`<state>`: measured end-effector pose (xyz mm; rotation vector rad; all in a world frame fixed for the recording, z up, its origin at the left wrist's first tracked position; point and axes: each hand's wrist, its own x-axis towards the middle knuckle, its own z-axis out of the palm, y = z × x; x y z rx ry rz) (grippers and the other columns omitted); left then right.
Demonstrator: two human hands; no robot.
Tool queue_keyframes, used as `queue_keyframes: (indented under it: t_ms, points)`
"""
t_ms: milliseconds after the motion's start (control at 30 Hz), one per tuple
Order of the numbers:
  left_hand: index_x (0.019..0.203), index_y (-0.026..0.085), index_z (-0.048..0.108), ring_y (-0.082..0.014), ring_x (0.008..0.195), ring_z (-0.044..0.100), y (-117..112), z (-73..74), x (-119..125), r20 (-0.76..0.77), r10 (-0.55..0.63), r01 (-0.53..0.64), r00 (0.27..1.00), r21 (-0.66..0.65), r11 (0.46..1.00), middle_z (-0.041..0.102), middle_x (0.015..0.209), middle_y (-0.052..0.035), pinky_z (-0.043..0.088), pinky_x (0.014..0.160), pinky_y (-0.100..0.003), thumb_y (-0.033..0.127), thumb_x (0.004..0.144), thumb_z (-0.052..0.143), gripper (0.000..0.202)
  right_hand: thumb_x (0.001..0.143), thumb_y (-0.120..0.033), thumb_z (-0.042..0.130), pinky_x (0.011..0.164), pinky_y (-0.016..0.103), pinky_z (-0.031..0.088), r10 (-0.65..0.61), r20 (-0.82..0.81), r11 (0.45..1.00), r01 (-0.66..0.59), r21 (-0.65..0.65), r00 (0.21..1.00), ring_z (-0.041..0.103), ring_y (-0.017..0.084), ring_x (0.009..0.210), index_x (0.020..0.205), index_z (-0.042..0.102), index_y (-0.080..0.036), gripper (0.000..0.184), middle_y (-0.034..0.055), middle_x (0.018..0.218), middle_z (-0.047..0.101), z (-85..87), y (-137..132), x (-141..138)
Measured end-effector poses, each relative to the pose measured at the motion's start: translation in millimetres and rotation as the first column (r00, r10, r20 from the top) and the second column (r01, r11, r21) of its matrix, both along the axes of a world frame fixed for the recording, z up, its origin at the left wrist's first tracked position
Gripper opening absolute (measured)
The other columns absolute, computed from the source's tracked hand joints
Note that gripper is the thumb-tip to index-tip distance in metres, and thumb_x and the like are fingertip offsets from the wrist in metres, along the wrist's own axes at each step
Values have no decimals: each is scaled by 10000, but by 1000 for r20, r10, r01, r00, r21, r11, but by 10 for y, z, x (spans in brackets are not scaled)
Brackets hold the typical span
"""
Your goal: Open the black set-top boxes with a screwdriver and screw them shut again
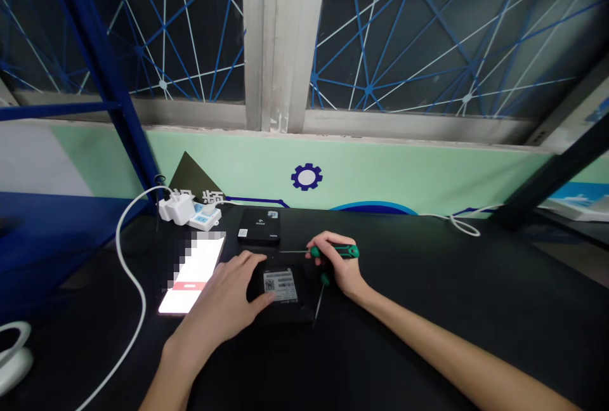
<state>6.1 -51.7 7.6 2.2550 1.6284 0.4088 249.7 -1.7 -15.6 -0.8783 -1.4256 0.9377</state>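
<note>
A flat black box [304,311] with a white printed label [280,285] lies on the dark table. My left hand [231,290] rests at its left side, fingers stretched toward the far edge and thumb at the label; it is open. In my right hand [339,265], closed fingers hold a screwdriver [349,251] with a green and black handle. Its thin shaft points left, above the far edge of the box. Below that hand, a second green-handled screwdriver [320,301] lies slanted along the box's right side, its handle partly hidden.
Behind the labelled box lies another black box [259,226]. A lit phone-like screen [195,274] is left of it, partly blurred out. A white power strip [205,215] with a charger [177,208] and a looping white cable [137,284] stands by the wall.
</note>
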Motion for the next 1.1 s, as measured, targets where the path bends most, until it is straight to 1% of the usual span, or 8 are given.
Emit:
queue_keyframes:
  t_ms: [100, 200, 400, 533, 633, 833, 967, 1100]
  points:
    - [1205, 265, 616, -288, 1055, 621, 24, 49, 10, -21, 77, -76, 997, 28, 997, 659, 1165, -56, 501, 837, -389, 469, 886, 573, 381, 878, -479, 639, 412, 227, 367, -9, -82, 1000, 7, -24, 997, 487, 100, 409, 710, 727, -172, 360, 34, 586, 691, -24, 28, -7]
    - [1065, 249, 652, -270, 948, 634, 32, 93, 23, -33, 131, -130, 991, 27, 991, 676, 1002, -52, 485, 753, -361, 448, 886, 562, 282, 874, -507, 631, 384, 223, 336, -18, -125, 999, 14, -30, 992, 469, 93, 381, 702, 725, -166, 393, 39, 568, 691, -46, 55, -11]
    - [891, 232, 602, -225, 778, 618, 4, 156, 63, -88, 164, -164, 983, 7, 986, 645, 820, -18, 409, 627, -320, 403, 897, 516, 192, 868, -503, 641, 368, 214, 320, -22, -117, 999, 18, -33, 993, 470, 90, 371, 697, 727, -157, 395, 41, 554, 689, -59, 67, 0]
    - [850, 239, 592, -215, 756, 614, 9, 172, 76, -116, 155, -155, 981, 3, 988, 630, 785, -7, 372, 604, -310, 386, 894, 493, 183, 875, -493, 635, 348, 202, 279, -17, -131, 1000, 14, -25, 991, 458, 82, 350, 690, 731, -150, 401, 46, 536, 686, -73, 69, 14]
    - [873, 248, 606, -215, 732, 615, 20, 164, 66, -123, 166, -169, 978, -14, 986, 622, 742, 1, 365, 591, -307, 399, 876, 496, 187, 881, -478, 631, 346, 195, 275, 4, -146, 1000, -7, -17, 989, 461, 78, 344, 690, 735, -145, 397, 51, 530, 685, -89, 84, 27]
    - [1041, 262, 612, -228, 742, 631, 35, 110, 50, -113, 158, -168, 981, -78, 983, 631, 744, -4, 373, 588, -296, 446, 871, 492, 278, 865, -460, 638, 326, 198, 298, 62, -201, 998, -67, -15, 978, 484, 96, 334, 653, 730, -144, 391, 24, 462, 611, -116, 122, 68]
    - [1130, 265, 586, -236, 764, 639, 37, 77, 91, -122, 153, -166, 981, -101, 981, 642, 761, -14, 377, 590, -294, 422, 894, 484, 301, 850, -459, 638, 324, 207, 317, 59, -224, 997, -68, -31, 973, 493, 104, 335, 599, 709, -144, 409, 35, 483, 616, -112, 121, 81]
    - [1236, 251, 548, -252, 799, 653, 28, 64, 139, -114, 169, -184, 979, -137, 973, 653, 808, -37, 393, 586, -298, 413, 937, 441, 357, 864, -430, 630, 342, 209, 303, 63, -237, 998, -66, -6, 969, 484, 103, 355, 603, 693, -151, 387, 27, 485, 606, -106, 116, 81]
